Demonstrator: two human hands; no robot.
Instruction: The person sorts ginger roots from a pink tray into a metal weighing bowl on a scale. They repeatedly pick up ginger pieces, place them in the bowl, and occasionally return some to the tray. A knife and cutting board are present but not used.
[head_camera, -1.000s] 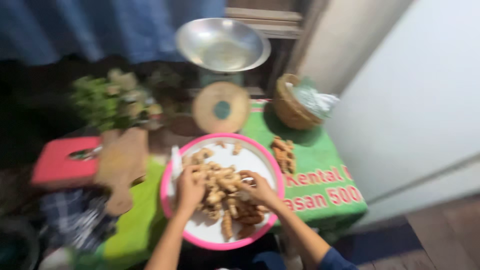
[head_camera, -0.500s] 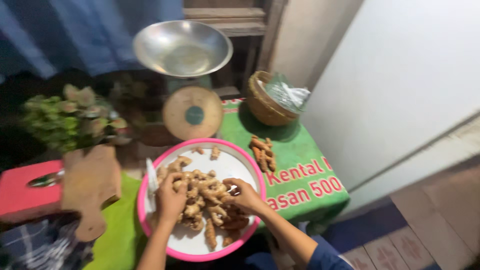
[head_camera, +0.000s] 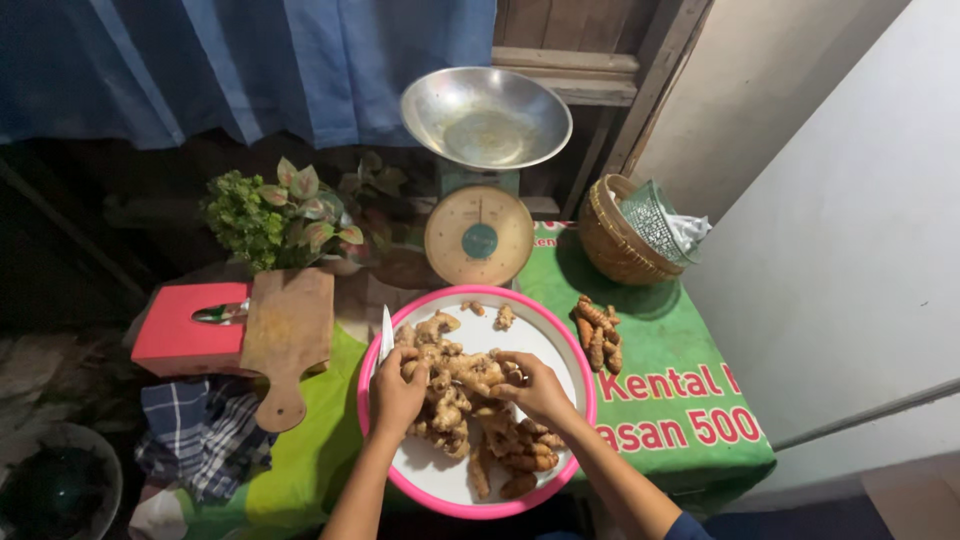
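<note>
1. The ginger roots (head_camera: 462, 400) lie heaped in the middle of a white tray with a pink rim (head_camera: 580, 400), which sits on the counter (head_camera: 690, 350) covered in green printed cloth.
2. They look stiff, knobbly and light piece by piece; the lobes would likely snap off under a hard twist (the skin seems dry, so probably not slippery). A sound hold, I judge, is across a thick central body, not on a thin finger.
3. The left hand (head_camera: 397, 392) curls closed over a clump at the heap's left edge; the right hand (head_camera: 537, 385) pinches a knob at the top right. Both grips are narrow, closed on ginger.
4. A white knife blade (head_camera: 385, 333) rests on the tray just beside the left hand.
5. A few darker orange-brown roots (head_camera: 598, 332) lie on the cloth just right of the tray.
6. Farther back stand a dial scale with a metal bowl (head_camera: 483, 125), a woven basket (head_camera: 612, 240), a wooden cutting board (head_camera: 287, 335) and leafy plants (head_camera: 275, 212).
</note>
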